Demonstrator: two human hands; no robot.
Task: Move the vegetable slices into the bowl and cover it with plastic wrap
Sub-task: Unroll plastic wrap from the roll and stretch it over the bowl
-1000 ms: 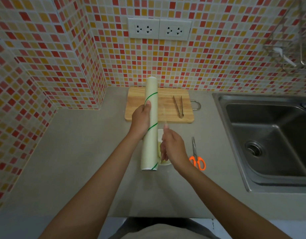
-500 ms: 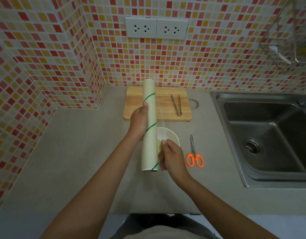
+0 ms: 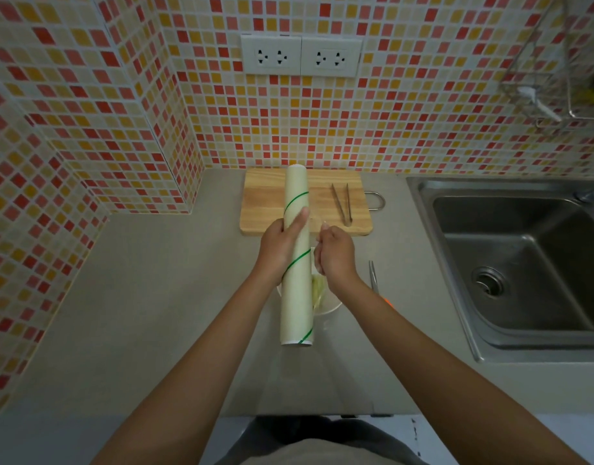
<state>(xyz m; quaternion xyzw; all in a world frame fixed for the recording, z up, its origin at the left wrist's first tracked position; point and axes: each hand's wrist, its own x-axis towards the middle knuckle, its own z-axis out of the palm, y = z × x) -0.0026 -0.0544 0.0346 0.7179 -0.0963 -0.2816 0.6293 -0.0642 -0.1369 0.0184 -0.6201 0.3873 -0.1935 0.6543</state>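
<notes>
A long pale roll of plastic wrap (image 3: 297,293) with a green spiral stripe is held above the counter, pointing away from me. My left hand (image 3: 279,250) grips its middle from the left. My right hand (image 3: 334,256) is at the roll's right side, fingers pinched together on the edge of the clear film. Under the roll and my right wrist sits a white bowl (image 3: 329,305), mostly hidden, with pale green vegetable slices (image 3: 318,288) showing inside it.
A wooden cutting board (image 3: 265,203) with metal tongs (image 3: 343,203) lies at the back by the tiled wall. Scissors (image 3: 373,275) with orange handles lie right of the bowl, partly under my right arm. A steel sink (image 3: 516,263) fills the right side.
My right hand has moved up along the roll's right side, from its near end toward the middle. The roll stays in my left hand.
</notes>
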